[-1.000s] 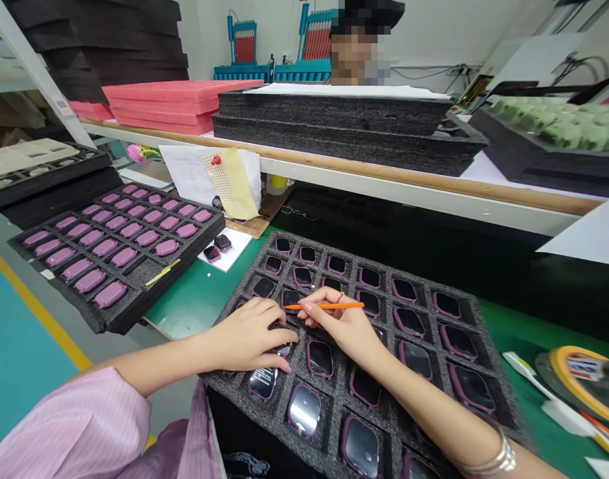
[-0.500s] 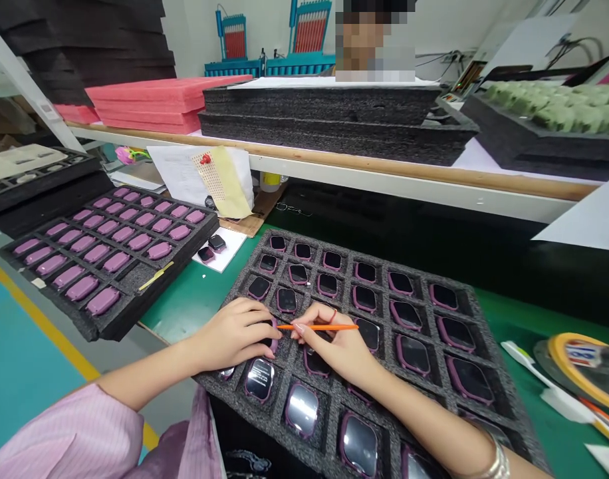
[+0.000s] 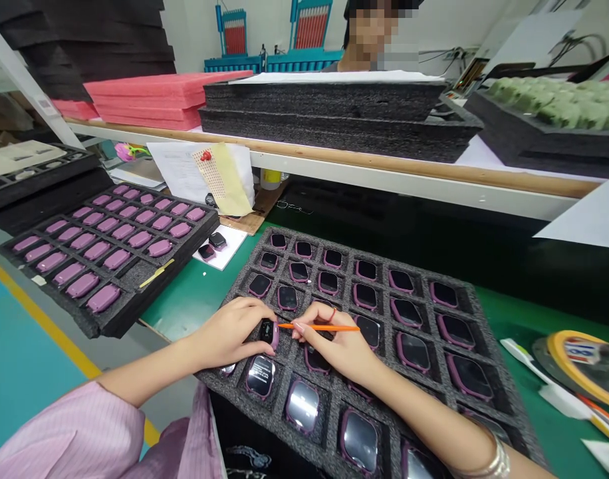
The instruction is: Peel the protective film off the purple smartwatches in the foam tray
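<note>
Watch in the left hand has a purple case with rounded corners and a black, glossy screen, on which I see pale marks, too small to read. It is at the near left part of the foam tray; I cannot tell whether it rests in its slot. Left thumb and fingers grasp it by opposite edges, and its purple side faces toward the right hand. The right fingers pinch an orange stick above the tray; its thin tip is at this purple side, but whether they touch, I cannot tell. In the tray's nearest row, just beside the left thumb, another watch shows lines of white text.
</note>
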`<control>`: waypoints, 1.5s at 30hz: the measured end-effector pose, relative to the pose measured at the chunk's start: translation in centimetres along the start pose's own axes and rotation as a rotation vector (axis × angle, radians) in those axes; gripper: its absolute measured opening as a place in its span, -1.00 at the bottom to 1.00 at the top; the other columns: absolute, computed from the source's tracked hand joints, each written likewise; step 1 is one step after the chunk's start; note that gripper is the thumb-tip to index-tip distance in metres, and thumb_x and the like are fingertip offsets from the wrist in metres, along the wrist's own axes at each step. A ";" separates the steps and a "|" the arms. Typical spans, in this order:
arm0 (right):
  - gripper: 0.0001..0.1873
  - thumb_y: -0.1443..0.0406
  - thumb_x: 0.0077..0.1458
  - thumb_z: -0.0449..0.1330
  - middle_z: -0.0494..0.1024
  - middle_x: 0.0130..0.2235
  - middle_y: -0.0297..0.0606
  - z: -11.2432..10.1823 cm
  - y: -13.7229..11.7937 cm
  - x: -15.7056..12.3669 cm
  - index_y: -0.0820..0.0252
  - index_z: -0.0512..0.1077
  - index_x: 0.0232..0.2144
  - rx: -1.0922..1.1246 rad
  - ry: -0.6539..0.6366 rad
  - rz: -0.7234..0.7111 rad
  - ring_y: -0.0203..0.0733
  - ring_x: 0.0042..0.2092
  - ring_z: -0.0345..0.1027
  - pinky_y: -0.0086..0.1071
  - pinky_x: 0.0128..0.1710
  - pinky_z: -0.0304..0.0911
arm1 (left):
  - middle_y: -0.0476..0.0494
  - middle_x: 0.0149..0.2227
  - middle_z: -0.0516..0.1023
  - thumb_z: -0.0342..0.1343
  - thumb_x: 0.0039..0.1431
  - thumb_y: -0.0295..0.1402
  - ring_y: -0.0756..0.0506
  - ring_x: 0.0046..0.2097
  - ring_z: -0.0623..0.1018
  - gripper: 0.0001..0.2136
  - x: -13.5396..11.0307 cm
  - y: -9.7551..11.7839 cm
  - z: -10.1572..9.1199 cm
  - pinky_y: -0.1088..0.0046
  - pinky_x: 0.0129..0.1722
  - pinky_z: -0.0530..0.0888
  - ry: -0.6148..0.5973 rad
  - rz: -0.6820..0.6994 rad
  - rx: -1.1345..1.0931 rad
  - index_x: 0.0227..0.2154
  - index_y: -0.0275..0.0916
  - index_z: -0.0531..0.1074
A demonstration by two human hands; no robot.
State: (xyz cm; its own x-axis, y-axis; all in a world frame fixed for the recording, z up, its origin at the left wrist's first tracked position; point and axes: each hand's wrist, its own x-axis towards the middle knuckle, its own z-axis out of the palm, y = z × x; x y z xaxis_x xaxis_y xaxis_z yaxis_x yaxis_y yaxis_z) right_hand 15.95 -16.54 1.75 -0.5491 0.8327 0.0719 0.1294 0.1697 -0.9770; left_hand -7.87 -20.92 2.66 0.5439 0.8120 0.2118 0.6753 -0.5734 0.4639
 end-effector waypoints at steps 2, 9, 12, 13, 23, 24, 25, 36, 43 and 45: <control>-0.74 0.13 0.15 0.26 0.59 -0.44 -0.26 0.0 0.0 0.0 0.15 0.45 -0.48 0.008 0.001 0.005 -0.22 -0.38 0.46 -0.31 -0.27 0.36 | -0.28 0.01 0.52 0.16 0.24 -0.07 -0.23 0.10 0.46 -0.57 -0.2 0.4 -0.1 0.16 0.09 0.42 -0.007 0.010 0.003 0.05 -0.22 0.32; -0.61 -0.03 0.10 0.27 0.57 -0.47 -0.28 0.1 0.4 0.5 0.15 0.39 -0.47 0.098 0.043 0.060 -0.25 -0.43 0.45 -0.34 -0.37 0.41 | -0.11 -0.27 0.49 0.21 0.08 0.14 -0.12 -0.19 0.44 -0.52 -1.7 3.6 0.1 0.31 -0.12 0.37 -0.044 0.267 -0.162 -0.28 -0.19 0.31; -0.57 -0.08 0.07 0.27 0.57 -0.48 -0.29 0.0 0.6 0.9 0.15 0.37 -0.45 0.138 0.059 0.089 -0.29 -0.50 0.41 -0.38 -0.48 0.39 | -0.06 -0.34 0.46 0.09 0.22 0.08 -0.07 -0.30 0.38 -0.61 -2.0 4.2 0.9 0.35 -0.26 0.31 -0.121 0.329 -0.070 -0.33 -0.19 0.31; -0.57 -0.08 0.06 0.28 0.56 -0.49 -0.30 -0.1 0.6 1.1 0.15 0.38 -0.45 0.144 0.060 0.094 -0.31 -0.52 0.40 -0.40 -0.50 0.38 | -0.06 -0.34 0.46 0.08 0.25 0.06 -0.07 -0.31 0.37 -0.62 -1.9 4.3 1.1 0.35 -0.27 0.29 -0.116 0.326 -0.042 -0.33 -0.19 0.31; -0.54 -0.07 -0.08 0.37 0.53 -0.52 -0.33 -3.0 1.4 4.7 0.17 0.41 -0.45 0.180 0.196 0.073 -0.33 -0.53 0.36 -0.41 -0.53 0.35 | -0.09 -0.35 0.46 0.02 0.21 0.16 -0.11 -0.27 0.36 -0.52 0.1 2.9 2.1 0.32 -0.22 0.26 0.165 0.164 0.160 -0.34 -0.24 0.35; -0.55 -0.07 -0.06 0.35 0.53 -0.50 -0.33 -3.0 1.4 4.7 0.17 0.41 -0.43 0.183 0.232 0.068 -0.33 -0.52 0.36 -0.41 -0.49 0.36 | -0.10 -0.34 0.46 0.00 0.23 0.15 -0.12 -0.25 0.37 -0.52 0.0 2.5 1.7 0.31 -0.21 0.26 0.164 0.105 0.170 -0.33 -0.25 0.37; -0.56 -0.07 -0.04 0.34 0.54 -0.48 -0.33 -2.9 1.3 4.5 0.17 0.41 -0.41 0.187 0.260 0.065 -0.34 -0.50 0.36 -0.41 -0.47 0.36 | -0.11 -0.33 0.46 -0.02 0.28 0.10 -0.13 -0.24 0.37 -0.56 -0.2 2.0 1.1 0.30 -0.19 0.25 0.152 0.039 0.176 -0.32 -0.25 0.38; -0.64 0.00 -0.02 0.36 0.59 -0.37 -0.29 3.6 -0.9 2.3 0.16 0.52 -0.36 0.274 0.039 0.103 -0.31 -0.45 0.41 -0.36 -0.41 0.41 | -0.20 -0.09 0.42 0.00 0.33 -0.02 -0.19 -0.05 0.41 -0.64 -2.3 0.1 -2.4 0.23 -0.05 0.29 -0.120 -0.040 0.273 -0.03 -0.15 0.46; -0.60 -0.04 0.02 0.33 0.58 -0.38 -0.28 4.0 0.4 3.0 0.16 0.50 -0.33 0.305 0.029 0.113 -0.30 -0.46 0.41 -0.34 -0.40 0.43 | -0.19 -0.07 0.42 0.02 0.34 -0.09 -0.20 -0.04 0.41 -0.69 -2.8 0.3 -3.0 0.24 -0.03 0.30 -0.179 -0.016 0.287 0.03 -0.07 0.45; -0.60 -0.04 0.02 0.33 0.58 -0.38 -0.27 3.8 0.6 2.9 0.17 0.50 -0.33 0.306 0.028 0.118 -0.30 -0.46 0.41 -0.34 -0.40 0.44 | -0.19 -0.07 0.42 0.02 0.34 -0.11 -0.19 -0.04 0.41 -0.70 -2.8 0.3 -3.2 0.23 -0.02 0.30 -0.188 -0.024 0.267 0.02 -0.08 0.45</control>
State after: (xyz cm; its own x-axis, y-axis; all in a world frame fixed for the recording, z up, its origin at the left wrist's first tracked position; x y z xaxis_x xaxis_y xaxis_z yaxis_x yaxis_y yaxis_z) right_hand 11.26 -16.02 0.59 -0.5218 0.8519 -0.0443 -0.0657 -0.0919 -0.9936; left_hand -10.82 -23.05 4.95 0.5917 0.8056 0.0292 0.7825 -0.5826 0.2197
